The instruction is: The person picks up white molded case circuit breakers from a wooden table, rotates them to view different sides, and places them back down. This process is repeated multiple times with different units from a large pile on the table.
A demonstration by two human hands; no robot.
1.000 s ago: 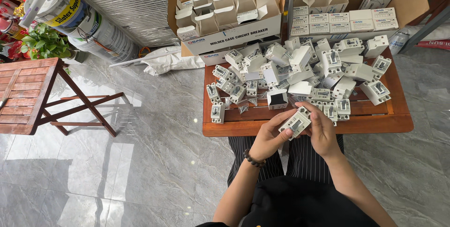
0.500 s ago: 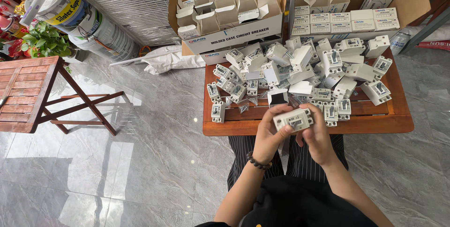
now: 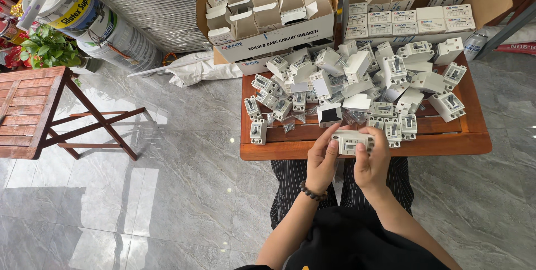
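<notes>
Both hands on one white breaker, held just above the near edge of the wooden table, over my lap. Left hand pinches the left end, thumb on the front face and fingers behind; right hand pinches the right end the same way. Fingers on both are pressed onto the casing, not spread. Breaker sits level, front window facing up at me, so I read the step as checking or orienting the unit. To do it well I'd keep the grip on the end faces only, keep thumbs off the switch, and hold it level so the face stays readable. Nearest the hands: a loose pile of breakers across the table, a small open box with a dark inside just beyond the held unit, and some breakers right beside my right fingers. Risk, as I judge it: elbowing the near row off the edge. Behind the pile, a carton of folded open boxes and a carton of closed boxes.
</notes>
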